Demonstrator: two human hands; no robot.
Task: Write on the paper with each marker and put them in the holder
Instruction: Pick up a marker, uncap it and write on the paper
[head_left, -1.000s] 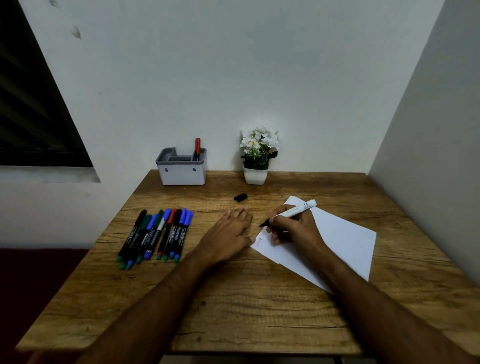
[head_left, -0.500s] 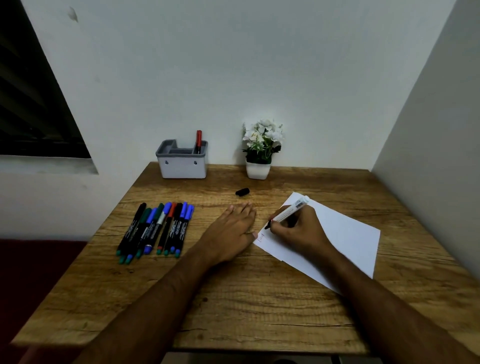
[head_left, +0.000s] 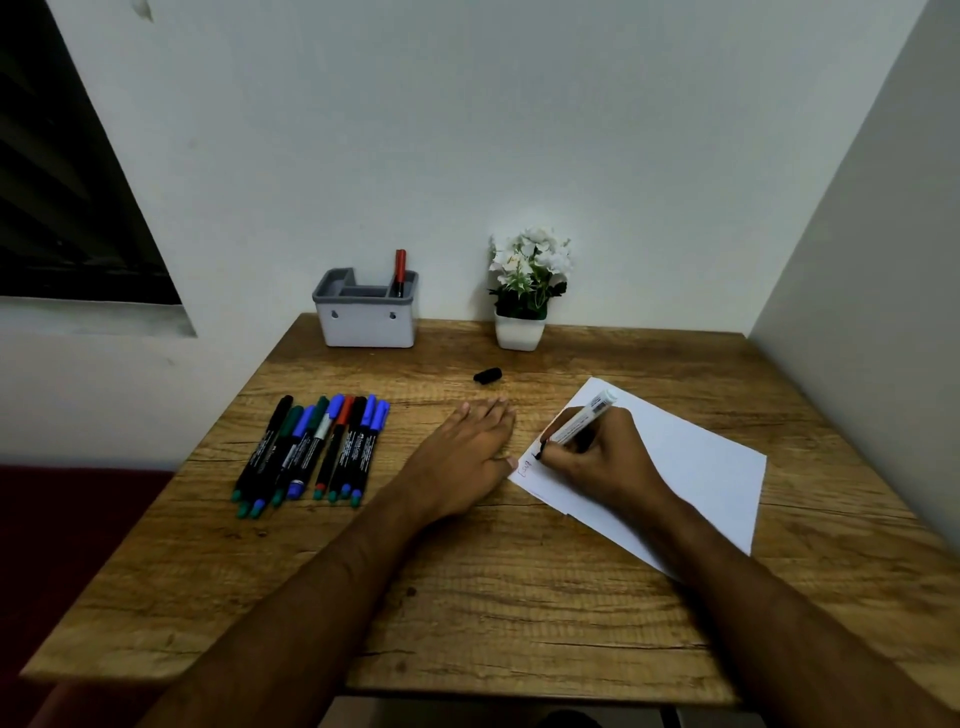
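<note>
The right hand (head_left: 602, 457) grips a white marker (head_left: 576, 425), tip on the paper (head_left: 691, 467). At its nine o'clock, the left hand (head_left: 467, 452) lies flat on the table (head_left: 519, 597), fingers straight.

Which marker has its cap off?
The white marker in the right hand, writing on the paper. Its black cap lies on the table; the others stay capped.

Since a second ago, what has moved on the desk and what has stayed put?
The right hand has tipped the white marker steeper and brought its tip down to the paper's near-left corner, where a fresh black stroke sits beside the red writing. The left hand stays flat beside the sheet. The black cap, the row of markers and the holder are unmoved.
</note>
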